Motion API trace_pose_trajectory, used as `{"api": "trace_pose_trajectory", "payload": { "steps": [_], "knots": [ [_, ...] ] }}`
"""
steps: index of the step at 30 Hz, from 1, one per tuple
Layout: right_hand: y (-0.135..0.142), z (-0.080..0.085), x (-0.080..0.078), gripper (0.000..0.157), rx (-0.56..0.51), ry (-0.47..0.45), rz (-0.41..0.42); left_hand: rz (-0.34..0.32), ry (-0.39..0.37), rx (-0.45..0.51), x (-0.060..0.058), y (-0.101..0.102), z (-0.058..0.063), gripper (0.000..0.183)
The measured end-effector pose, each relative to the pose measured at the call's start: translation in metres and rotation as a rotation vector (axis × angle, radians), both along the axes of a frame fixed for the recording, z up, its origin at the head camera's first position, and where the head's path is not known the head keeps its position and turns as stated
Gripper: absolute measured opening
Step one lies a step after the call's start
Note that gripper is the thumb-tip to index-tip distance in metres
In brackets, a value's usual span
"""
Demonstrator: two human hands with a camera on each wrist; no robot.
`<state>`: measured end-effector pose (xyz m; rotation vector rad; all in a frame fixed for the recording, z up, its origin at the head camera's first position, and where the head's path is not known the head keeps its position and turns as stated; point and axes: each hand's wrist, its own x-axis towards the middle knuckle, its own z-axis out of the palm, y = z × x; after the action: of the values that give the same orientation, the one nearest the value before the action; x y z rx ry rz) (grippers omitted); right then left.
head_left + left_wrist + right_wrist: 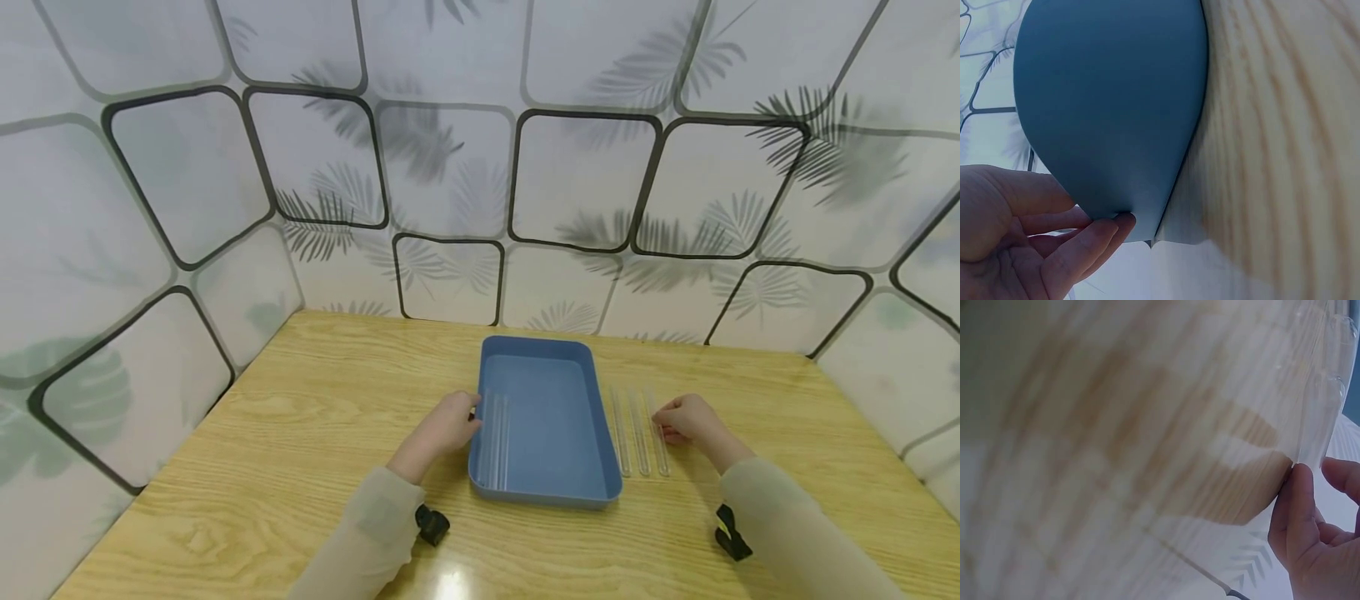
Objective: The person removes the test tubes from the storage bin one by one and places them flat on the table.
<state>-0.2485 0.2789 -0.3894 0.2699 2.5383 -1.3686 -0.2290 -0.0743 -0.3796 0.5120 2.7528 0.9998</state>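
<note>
A blue rectangular tray (551,417) lies on the table, with clear test tubes (495,442) side by side along its inner left edge. My left hand (447,421) holds the tray's left rim; in the left wrist view its fingertips press the outside of the tray wall (1110,112). To the right of the tray, three clear test tubes lie in a row, rounded ends toward me. My right hand (690,419) pinches the rightmost test tube (662,454) between thumb and fingers. The right wrist view shows the same tube (1320,415) running out from the fingertips.
Two more test tubes, a middle one (640,442) and a left one (621,442), lie between the tray and my right hand. The wooden table (300,433) meets a patterned curtain (442,275) at its back and sides.
</note>
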Motion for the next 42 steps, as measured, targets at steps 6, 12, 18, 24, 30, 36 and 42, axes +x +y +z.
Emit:
{"api": "trace_pose_trajectory", "payload": {
  "steps": [6, 12, 18, 24, 30, 36, 42],
  "knots": [
    [0.0008, 0.0015, -0.0003, 0.017, 0.002, -0.019, -0.004, 0.008, -0.008, -0.003, 0.0012, 0.0001, 0.0012, 0.039],
    [0.0017, -0.0001, -0.0008, 0.017, 0.01, -0.016, 0.013, 0.004, 0.001, -0.002, 0.0014, -0.0003, 0.0014, 0.039],
    [0.0013, -0.0003, -0.0005, 0.016, 0.019, -0.015, 0.013, 0.004, -0.001, -0.009, 0.0014, -0.0001, 0.001, 0.039],
    [0.0, 0.0015, 0.0002, 0.016, 0.016, -0.017, 0.013, -0.004, 0.008, -0.012, 0.0011, -0.0005, 0.0001, 0.039],
    [-0.0004, 0.0031, 0.0007, 0.017, 0.003, -0.024, 0.009, -0.002, 0.002, 0.0, 0.0012, -0.0004, -0.0002, 0.039],
    [-0.0003, 0.0032, 0.0011, 0.017, 0.006, -0.024, 0.007, -0.003, 0.006, 0.002, 0.0015, -0.0004, 0.0008, 0.039],
    [0.0012, 0.0024, 0.0007, 0.017, 0.019, -0.023, 0.008, 0.006, 0.001, -0.014, 0.0003, 0.0005, 0.0, 0.039]
  ]
}}
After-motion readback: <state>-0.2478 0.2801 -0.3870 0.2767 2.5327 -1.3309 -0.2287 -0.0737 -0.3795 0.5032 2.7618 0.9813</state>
